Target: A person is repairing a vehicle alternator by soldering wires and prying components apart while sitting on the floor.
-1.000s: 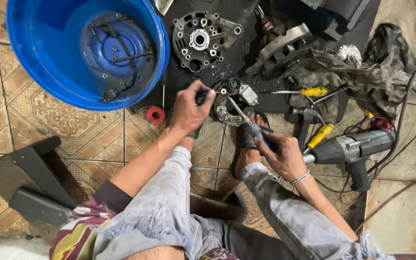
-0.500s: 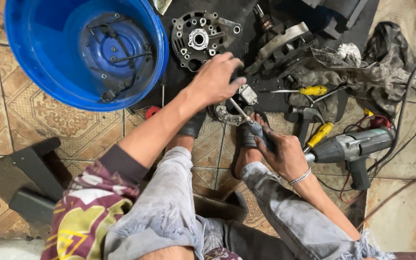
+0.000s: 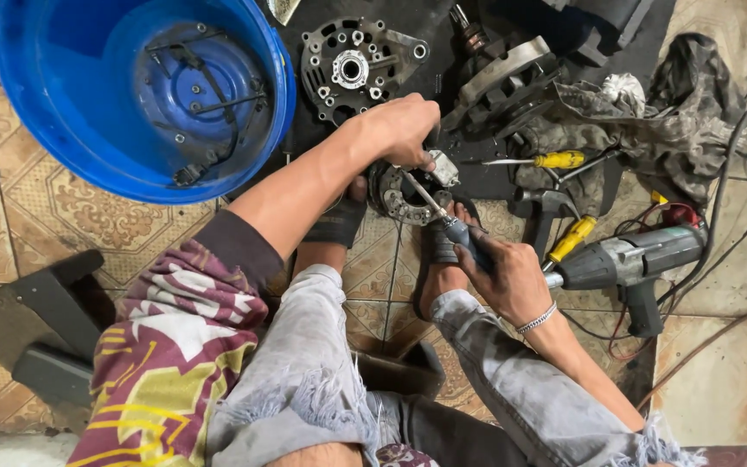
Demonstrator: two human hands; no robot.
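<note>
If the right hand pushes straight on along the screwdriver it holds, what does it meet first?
The right hand points its screwdriver up-left. First in that line is the round metal part under the left hand; the tip seems already at it, though depth is unclear.

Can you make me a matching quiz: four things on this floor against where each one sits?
Things:
1. blue bucket
2. power drill
3. screwdriver
4. round metal housing

Places:
A. in the right hand, tip at the round part by the feet
B. top left, on the tiles
C. right side, among the cables
D. on the black mat, just above the left hand

Pairs: 1-B, 2-C, 3-A, 4-D
</note>
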